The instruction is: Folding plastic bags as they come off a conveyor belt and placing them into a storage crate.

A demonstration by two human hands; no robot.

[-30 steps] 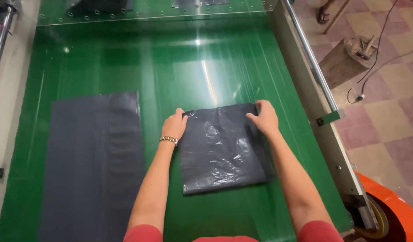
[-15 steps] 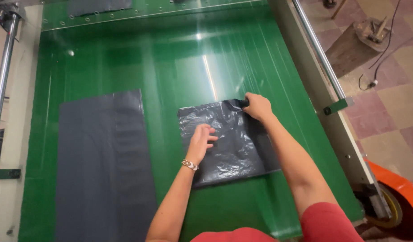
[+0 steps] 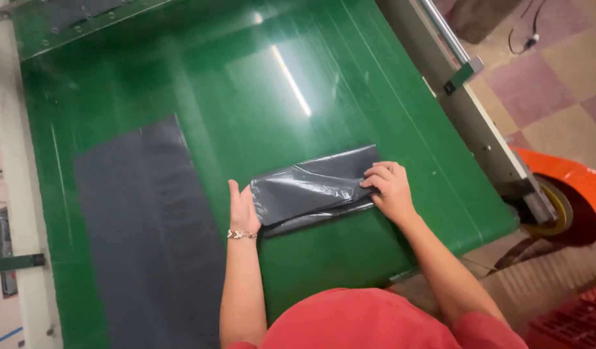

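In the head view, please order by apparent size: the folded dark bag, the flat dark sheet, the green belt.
1. green belt
2. flat dark sheet
3. folded dark bag, held between both hands

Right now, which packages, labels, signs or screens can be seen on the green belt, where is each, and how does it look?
Folded dark grey plastic bag: belt centre, glossy narrow band, left hand and right hand at its ends.
Flat dark grey plastic bag: belt left, long matte rectangle.
No labels, signs or screens.
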